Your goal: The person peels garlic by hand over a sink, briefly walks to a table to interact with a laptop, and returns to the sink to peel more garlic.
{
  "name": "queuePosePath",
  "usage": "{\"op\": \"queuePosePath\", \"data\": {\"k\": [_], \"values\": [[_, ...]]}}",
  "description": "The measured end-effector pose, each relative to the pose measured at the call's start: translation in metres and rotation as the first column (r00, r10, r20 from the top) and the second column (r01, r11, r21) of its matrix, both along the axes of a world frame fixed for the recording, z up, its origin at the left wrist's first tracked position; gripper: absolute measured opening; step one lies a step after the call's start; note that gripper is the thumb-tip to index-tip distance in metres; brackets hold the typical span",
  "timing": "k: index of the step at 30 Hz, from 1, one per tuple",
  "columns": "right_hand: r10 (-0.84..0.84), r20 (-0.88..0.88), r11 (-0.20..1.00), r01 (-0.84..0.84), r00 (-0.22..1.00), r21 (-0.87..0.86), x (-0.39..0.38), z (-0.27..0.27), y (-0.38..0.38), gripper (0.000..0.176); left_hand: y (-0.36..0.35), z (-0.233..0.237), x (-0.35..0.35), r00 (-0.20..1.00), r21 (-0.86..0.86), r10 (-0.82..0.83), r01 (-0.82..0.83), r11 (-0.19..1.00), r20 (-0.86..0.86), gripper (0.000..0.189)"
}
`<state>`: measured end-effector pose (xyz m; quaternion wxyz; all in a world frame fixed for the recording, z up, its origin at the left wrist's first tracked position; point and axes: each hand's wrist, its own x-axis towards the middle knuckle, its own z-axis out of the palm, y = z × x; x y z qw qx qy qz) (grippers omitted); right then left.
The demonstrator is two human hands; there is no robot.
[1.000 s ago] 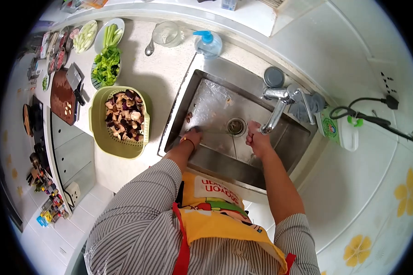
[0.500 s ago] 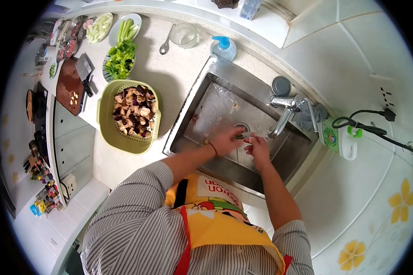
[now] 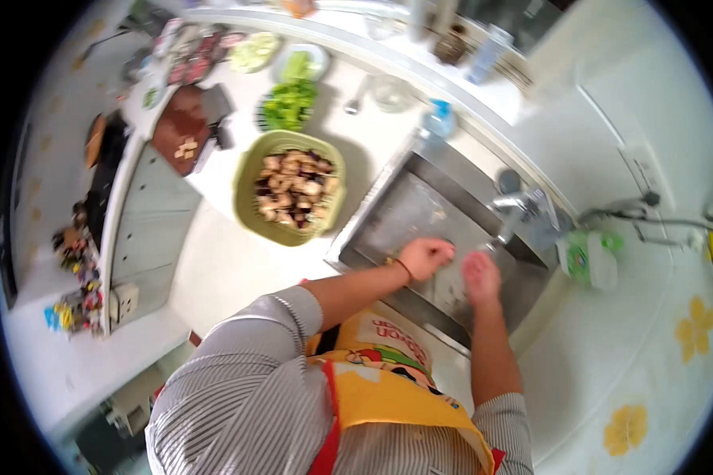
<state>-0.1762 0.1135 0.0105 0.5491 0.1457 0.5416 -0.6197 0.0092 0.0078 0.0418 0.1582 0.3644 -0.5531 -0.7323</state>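
Observation:
Over the stainless steel sink [image 3: 410, 198] are both my hands, a short gap between them. My left hand [image 3: 426, 259] is curled closed above the middle of the sink; whatever it may hold is hidden. My right hand [image 3: 481, 277] is just under the spout of the faucet [image 3: 523, 207], and its fingers are smeared by motion. Clear film or water and small scraps lie on the sink floor. On the counter to the left stands a green colander [image 3: 248, 194] full of chopped eggplant pieces [image 3: 293, 186].
Leafy celery [image 3: 289, 103] lies on plates behind the colander. A cutting board [image 3: 178, 131] with pale pieces and a cleaver is farther left. A blue pump bottle [image 3: 439, 120], glass bowl [image 3: 391, 93] and spoon [image 3: 354, 103] stand behind the sink. A green-labelled jug [image 3: 590, 260] is at right.
My hands, close together over the drain before, are now farther apart, with the right one under the spout. The whole view has shifted and turned, showing more windowsill.

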Motion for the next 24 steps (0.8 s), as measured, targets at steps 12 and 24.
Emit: {"op": "queuePosePath", "data": {"k": [12,24], "values": [[0.844,-0.531,0.479,-0.348,-0.069,0.806,0.048,-0.074,0.0,0.038,-0.207,0.055,0.365,0.866,-0.412,0.498,-0.468,0.782,-0.039,0.017],[0.902,-0.395,0.429,-0.469,0.176,0.772,0.228,-0.145,-0.141,0.031,-0.454,-0.023,0.644,0.195,-0.805,0.781,0.11,0.583,0.593,0.04]]}}
